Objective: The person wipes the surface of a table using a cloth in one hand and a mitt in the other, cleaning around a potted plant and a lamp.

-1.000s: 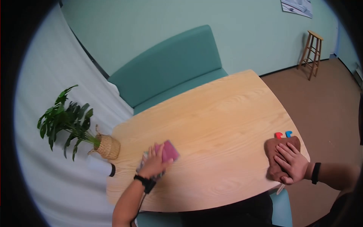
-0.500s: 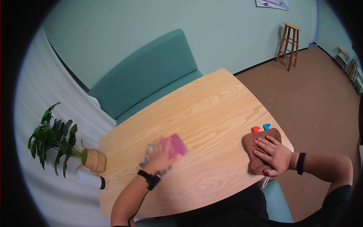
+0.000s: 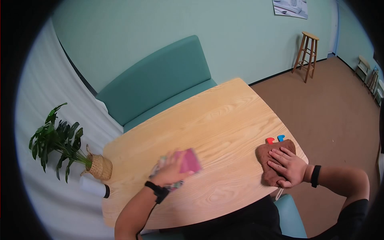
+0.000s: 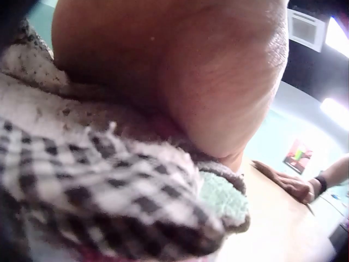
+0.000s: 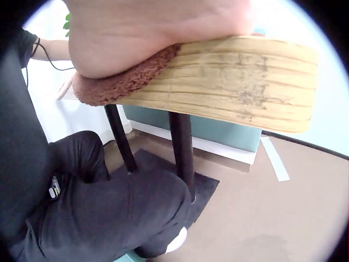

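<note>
My left hand (image 3: 169,170), blurred, lies with fingers outstretched on a patterned cloth (image 3: 189,161) with a pink part, on the wooden table (image 3: 216,120). In the left wrist view the cloth's black-and-white checked fold (image 4: 109,188) bunches under the palm, beside a mint-green fuzzy piece (image 4: 224,202). Far to the right, my right hand (image 3: 289,166) rests, fingers spread, on a brown fuzzy cloth (image 3: 265,154) near the table's edge. A pale loop (image 3: 280,194) hangs from that cloth's near end. Small red (image 3: 270,141) and blue (image 3: 281,138) pieces show just beyond its far edge.
A potted plant in a woven basket (image 3: 100,167) stands at the table's left end, beside a white cylinder with a black end (image 3: 94,187). A green bench (image 3: 160,80) lines the far side. A wooden stool (image 3: 307,54) stands by the wall.
My left hand and the patterned cloth have moved right across the table, away from the plant, then slightly toward me. The right hand stays on the brown cloth. The head view has turned right.
</note>
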`<action>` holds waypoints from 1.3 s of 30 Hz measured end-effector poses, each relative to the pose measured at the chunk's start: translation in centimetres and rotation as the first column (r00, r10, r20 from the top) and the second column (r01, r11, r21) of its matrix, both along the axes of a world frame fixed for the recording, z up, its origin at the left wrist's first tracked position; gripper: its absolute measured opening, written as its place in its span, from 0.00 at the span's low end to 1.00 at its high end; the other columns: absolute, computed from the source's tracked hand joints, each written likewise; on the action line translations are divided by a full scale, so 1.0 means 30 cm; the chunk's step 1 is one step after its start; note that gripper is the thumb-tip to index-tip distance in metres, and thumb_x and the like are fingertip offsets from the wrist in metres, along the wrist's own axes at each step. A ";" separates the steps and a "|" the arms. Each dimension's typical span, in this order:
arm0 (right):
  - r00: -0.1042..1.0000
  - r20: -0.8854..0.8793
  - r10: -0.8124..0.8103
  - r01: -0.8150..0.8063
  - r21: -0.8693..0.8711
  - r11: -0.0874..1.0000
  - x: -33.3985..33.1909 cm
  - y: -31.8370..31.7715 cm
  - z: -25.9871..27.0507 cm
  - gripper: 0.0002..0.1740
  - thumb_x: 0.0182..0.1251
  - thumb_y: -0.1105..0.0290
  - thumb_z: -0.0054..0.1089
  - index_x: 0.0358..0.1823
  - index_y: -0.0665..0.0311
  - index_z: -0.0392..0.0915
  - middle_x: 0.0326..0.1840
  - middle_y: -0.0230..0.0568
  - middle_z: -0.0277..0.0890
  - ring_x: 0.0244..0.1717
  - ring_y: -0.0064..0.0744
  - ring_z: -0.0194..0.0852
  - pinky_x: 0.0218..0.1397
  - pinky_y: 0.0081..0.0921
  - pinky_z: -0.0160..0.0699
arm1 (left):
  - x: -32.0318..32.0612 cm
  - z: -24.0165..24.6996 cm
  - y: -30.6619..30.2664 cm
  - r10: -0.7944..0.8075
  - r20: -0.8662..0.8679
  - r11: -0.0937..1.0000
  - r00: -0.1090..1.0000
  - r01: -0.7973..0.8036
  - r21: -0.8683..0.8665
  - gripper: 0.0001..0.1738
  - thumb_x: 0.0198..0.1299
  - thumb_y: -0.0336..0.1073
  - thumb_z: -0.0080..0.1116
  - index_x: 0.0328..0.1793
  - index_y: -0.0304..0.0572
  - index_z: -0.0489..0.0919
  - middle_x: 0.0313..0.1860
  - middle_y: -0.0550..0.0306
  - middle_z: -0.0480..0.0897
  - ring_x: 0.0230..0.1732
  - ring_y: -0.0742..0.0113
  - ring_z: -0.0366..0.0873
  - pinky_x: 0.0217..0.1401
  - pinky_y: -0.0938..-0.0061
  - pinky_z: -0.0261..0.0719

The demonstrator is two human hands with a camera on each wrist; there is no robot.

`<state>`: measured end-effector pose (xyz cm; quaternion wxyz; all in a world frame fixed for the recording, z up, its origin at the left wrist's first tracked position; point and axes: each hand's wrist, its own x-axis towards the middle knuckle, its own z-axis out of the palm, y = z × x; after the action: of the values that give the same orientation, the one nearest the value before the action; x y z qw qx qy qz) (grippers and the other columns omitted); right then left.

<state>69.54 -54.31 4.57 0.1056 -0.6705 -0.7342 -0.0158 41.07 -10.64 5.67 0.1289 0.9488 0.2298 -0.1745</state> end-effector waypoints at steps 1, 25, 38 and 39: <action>1.000 -0.001 -0.001 0.001 0.004 1.000 0.001 0.001 -0.001 0.46 0.64 0.42 0.56 0.75 0.71 0.74 0.80 0.69 0.67 0.83 0.67 0.62 0.87 0.63 0.52 | -0.063 0.000 0.083 0.114 0.016 0.993 0.993 -0.114 0.006 0.62 0.65 0.76 0.60 0.93 0.53 0.46 0.92 0.32 0.44 0.92 0.30 0.35 0.88 0.31 0.37; 1.000 0.004 0.022 -0.022 0.012 1.000 0.006 0.004 -0.012 0.46 0.61 0.39 0.59 0.71 0.69 0.78 0.76 0.74 0.69 0.79 0.72 0.66 0.82 0.69 0.58 | -0.495 -0.168 0.694 0.665 0.081 0.745 0.743 -0.667 -0.004 0.67 0.59 0.87 0.50 0.95 0.66 0.38 0.95 0.44 0.35 0.93 0.33 0.29 0.84 0.21 0.36; 0.999 0.018 0.038 -0.038 0.029 0.999 0.008 0.001 -0.031 0.46 0.63 0.37 0.59 0.70 0.69 0.80 0.74 0.75 0.71 0.76 0.72 0.69 0.81 0.67 0.60 | -0.782 -0.017 0.213 0.440 -0.093 0.896 0.893 -0.444 -0.021 0.69 0.61 0.83 0.57 0.94 0.53 0.39 0.93 0.33 0.35 0.92 0.28 0.27 0.83 0.19 0.38; 0.999 0.002 0.041 -0.041 0.023 0.999 0.010 0.000 -0.032 0.46 0.64 0.39 0.58 0.71 0.71 0.77 0.75 0.76 0.68 0.78 0.73 0.66 0.82 0.69 0.57 | -0.838 -0.014 0.191 0.460 -0.096 0.885 0.883 -0.464 -0.025 0.69 0.60 0.82 0.58 0.94 0.53 0.40 0.93 0.34 0.35 0.92 0.28 0.27 0.83 0.18 0.38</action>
<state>69.84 -54.31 3.61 0.1130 -0.6540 -0.7477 -0.0226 15.93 -4.92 5.23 0.1792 0.8548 0.4504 -0.1852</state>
